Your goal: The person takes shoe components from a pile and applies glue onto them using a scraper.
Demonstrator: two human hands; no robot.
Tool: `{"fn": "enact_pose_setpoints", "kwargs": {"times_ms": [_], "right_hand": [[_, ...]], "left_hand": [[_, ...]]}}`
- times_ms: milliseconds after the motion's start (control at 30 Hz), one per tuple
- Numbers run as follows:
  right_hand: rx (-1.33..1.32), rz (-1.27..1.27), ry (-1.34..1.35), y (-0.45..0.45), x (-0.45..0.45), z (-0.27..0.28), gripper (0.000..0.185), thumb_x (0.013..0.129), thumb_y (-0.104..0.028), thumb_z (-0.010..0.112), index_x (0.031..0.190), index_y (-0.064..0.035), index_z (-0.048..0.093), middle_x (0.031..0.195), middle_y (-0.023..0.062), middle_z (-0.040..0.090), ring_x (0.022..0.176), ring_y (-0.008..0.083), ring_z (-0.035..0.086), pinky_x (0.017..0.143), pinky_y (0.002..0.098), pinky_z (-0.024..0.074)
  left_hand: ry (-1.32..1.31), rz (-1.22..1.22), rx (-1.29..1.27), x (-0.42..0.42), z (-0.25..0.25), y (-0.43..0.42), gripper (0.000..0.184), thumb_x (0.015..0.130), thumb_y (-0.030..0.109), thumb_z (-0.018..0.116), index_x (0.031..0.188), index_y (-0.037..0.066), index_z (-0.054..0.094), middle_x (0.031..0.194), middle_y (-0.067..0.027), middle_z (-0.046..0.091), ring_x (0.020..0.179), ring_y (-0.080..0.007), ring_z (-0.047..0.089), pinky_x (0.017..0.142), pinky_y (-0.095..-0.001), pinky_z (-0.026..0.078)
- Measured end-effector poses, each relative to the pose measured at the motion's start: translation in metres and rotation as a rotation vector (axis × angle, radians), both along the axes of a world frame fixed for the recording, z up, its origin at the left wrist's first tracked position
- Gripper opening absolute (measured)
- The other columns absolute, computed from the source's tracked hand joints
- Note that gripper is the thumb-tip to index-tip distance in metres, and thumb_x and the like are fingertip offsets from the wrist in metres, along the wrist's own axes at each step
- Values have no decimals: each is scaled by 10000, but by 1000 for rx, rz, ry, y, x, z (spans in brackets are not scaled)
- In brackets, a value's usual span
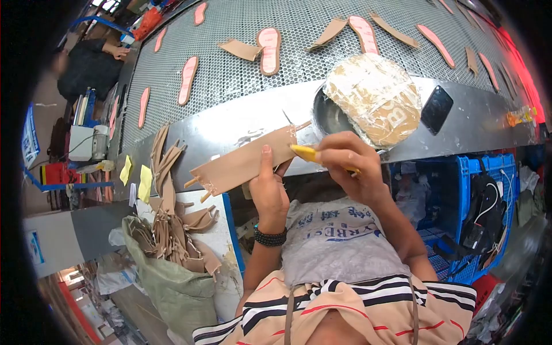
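Note:
My left hand [269, 195] grips a tan strip-shaped piece [247, 161] from below, its thumb pressed flat on the face. Thin loose ends stick out at both ends of this piece, which looks like leather or fabric. Closed around a small yellow tool [305, 153], my right hand [351, 164] holds its tip at the piece's right end; the tool's kind is partly hidden by my fingers. Just beyond my right hand stands a metal bowl [330, 115], partly covered by a round, tape-wrapped cardboard lid [376, 98].
Pink insoles [188, 80] and tan strips lie on a perforated metal conveyor [230, 86]. A black phone [437, 109] rests on the steel edge. At left, a green sack [172, 287] stands by bundled tan strips [172, 230]. A blue crate [489, 213] is at right. Another person [89, 69] is at far left.

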State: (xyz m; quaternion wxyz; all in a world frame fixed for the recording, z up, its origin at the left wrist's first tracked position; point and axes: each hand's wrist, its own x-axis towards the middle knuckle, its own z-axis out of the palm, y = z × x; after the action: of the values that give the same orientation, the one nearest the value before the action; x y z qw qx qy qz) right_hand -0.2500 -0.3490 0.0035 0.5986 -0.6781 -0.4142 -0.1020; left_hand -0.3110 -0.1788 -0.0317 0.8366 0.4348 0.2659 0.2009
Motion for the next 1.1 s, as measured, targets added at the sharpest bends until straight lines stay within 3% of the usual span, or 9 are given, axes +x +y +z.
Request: {"fn": "enact_pose_setpoints", "kwargs": {"times_ms": [300, 400, 433, 533, 667, 833, 967, 1067, 1100], "right_hand": [[200, -400, 121, -4, 10, -14, 126, 897, 55, 632, 1005, -10, 640, 935, 108, 669, 863, 197, 661, 769, 309, 521], [167, -168, 155, 9, 4, 0, 128, 898, 47, 633, 1011, -13, 640, 931, 115, 669, 869, 199, 661, 765, 308, 523], [130, -185, 41, 14, 9, -7, 131, 900, 34, 632, 1022, -12, 639, 944, 115, 664, 867, 196, 659, 761, 306, 522], [31, -329, 142, 1, 21, -10, 148, 896, 28, 637, 1039, -12, 637, 976, 109, 660, 877, 189, 655, 761, 305, 523], [391, -235, 282, 22, 29, -1, 110, 902, 2, 648, 1012, -1, 639, 949, 102, 663, 875, 190, 665, 772, 308, 525], [-16, -404, 130, 21, 41, -10, 122, 916, 1, 637, 1036, -17, 639, 998, 102, 665, 897, 197, 673, 791, 322, 523], [294, -352, 114, 29, 26, 0, 146, 891, 25, 646, 1031, -13, 637, 992, 124, 656, 880, 222, 668, 773, 326, 529], [82, -152, 35, 31, 11, 1, 139, 901, 31, 637, 1034, -12, 636, 991, 111, 658, 888, 202, 657, 786, 320, 523], [73, -236, 47, 30, 14, -6, 129, 904, 38, 628, 1024, -8, 637, 972, 102, 656, 898, 192, 650, 796, 318, 517]], "left_hand": [[-16, -19, 15, 5, 4, -4, 337, 1026, 149, 593, 1311, -16, 521, 1281, -126, 596, 1168, -247, 626, 980, -449, 586], [-45, -30, 19, 6, 2, -2, 345, 1026, 141, 592, 1324, -9, 506, 1299, -128, 585, 1180, -250, 620, 983, -459, 584], [-56, -39, 18, 5, 5, 2, 349, 1025, 140, 593, 1328, -7, 501, 1304, -129, 581, 1184, -251, 618, 983, -461, 584], [-56, -31, 1, 6, 8, 6, 348, 1015, 135, 609, 1319, -4, 511, 1286, -139, 598, 1166, -262, 630, 979, -450, 583], [-48, -31, -20, 8, 10, 9, 357, 1010, 140, 621, 1315, -11, 515, 1273, -145, 610, 1156, -264, 638, 977, -437, 582], [-99, -51, 31, 16, 13, 21, 353, 1013, 146, 618, 1312, -14, 520, 1263, -149, 621, 1148, -269, 645, 973, -431, 581], [-128, -6, 36, 23, 8, 30, 353, 1015, 153, 616, 1310, -17, 524, 1264, -156, 624, 1147, -275, 648, 968, -425, 583], [-104, -14, 20, 25, 11, 32, 365, 1011, 153, 621, 1314, -20, 517, 1256, -149, 623, 1144, -275, 646, 986, -420, 576], [-114, 9, 44, 28, 12, 34, 353, 1007, 155, 625, 1298, -21, 528, 1230, -145, 631, 1112, -263, 656, 950, -406, 587]]}}
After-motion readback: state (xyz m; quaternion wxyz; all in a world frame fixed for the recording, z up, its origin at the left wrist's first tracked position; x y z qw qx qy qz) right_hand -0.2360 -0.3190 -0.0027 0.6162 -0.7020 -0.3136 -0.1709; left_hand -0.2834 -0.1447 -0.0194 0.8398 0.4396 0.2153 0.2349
